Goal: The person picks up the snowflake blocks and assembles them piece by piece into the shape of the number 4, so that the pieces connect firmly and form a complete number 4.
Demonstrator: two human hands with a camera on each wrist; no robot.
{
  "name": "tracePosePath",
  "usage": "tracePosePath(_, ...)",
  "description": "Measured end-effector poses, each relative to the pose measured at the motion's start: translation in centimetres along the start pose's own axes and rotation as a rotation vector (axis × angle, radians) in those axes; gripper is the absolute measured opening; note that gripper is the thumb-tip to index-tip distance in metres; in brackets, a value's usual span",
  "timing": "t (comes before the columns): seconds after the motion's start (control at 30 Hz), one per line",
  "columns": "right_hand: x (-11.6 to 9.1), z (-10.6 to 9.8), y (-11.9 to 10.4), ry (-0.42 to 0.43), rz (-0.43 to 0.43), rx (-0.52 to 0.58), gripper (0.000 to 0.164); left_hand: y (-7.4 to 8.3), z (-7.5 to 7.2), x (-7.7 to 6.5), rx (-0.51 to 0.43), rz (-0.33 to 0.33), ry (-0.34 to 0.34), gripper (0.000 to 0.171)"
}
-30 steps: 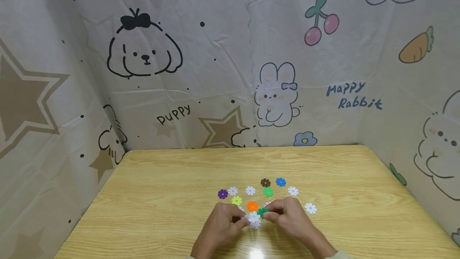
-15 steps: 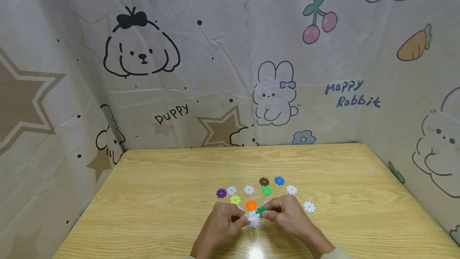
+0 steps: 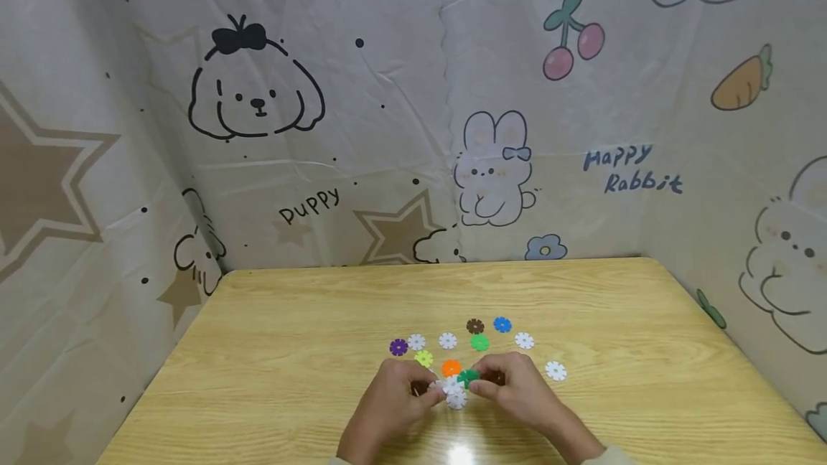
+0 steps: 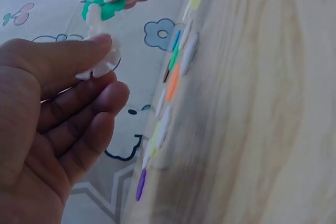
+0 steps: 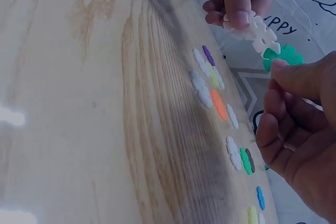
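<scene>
My left hand [image 3: 395,397] pinches white notched snowflake discs [image 4: 107,60] between thumb and index finger; the other fingers are loosely curled. From the right, my right hand [image 3: 520,387] pinches a dark green snowflake disc [image 3: 468,378] between thumb and fingertips. In the right wrist view, the green disc's edge meets the notched edge of a white disc [image 5: 265,40], and the two stand at an angle to each other. Both hands hold these pieces above the table. My left thumb hides part of the white pieces. Beneath them lies another white disc [image 3: 456,400].
Several loose discs lie flat just beyond my hands on the wooden table [image 3: 291,350]. Among them are orange [image 3: 451,367], yellow [image 3: 423,358], purple [image 3: 398,347], light green [image 3: 479,342], brown [image 3: 475,326] and blue [image 3: 502,324]. A printed cloth [image 3: 388,92] hangs behind the table.
My left hand has shifted slightly left, and the green disc in my right hand has moved a little left against the white one. Both hands keep their pinch. The head view has shifted slightly.
</scene>
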State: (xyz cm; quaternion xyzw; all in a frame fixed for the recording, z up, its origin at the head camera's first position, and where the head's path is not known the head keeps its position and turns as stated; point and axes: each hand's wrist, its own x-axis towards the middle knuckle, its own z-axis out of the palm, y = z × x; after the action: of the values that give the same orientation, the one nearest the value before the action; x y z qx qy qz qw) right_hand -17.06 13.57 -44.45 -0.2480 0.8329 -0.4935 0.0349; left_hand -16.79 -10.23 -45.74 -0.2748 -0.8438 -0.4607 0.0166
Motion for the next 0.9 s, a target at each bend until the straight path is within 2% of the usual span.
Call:
tracePosePath(0.17,0.0,0.1,0.0,-0.011,0.003,0.018,0.005,-0.4,-0.3,-0.2,-0.034,0.028,0.032,0.010)
tracePosePath(0.33,0.1,0.4,-0.1,-0.034,-0.006,0.043,0.005,-0.3,-0.2,-0.1,-0.023,0.058,0.053,0.020)
tracePosePath(0.57,0.2,1.0,-0.5,-0.055,0.005,0.064,0.005,-0.3,-0.1,0.0,-0.018,0.068,0.021,0.008)
tracePosePath(0.9,0.1,1.2,-0.5,-0.061,-0.004,0.045,0.007,0.0,0.3,0.1,-0.016,0.091,0.004,0.006)
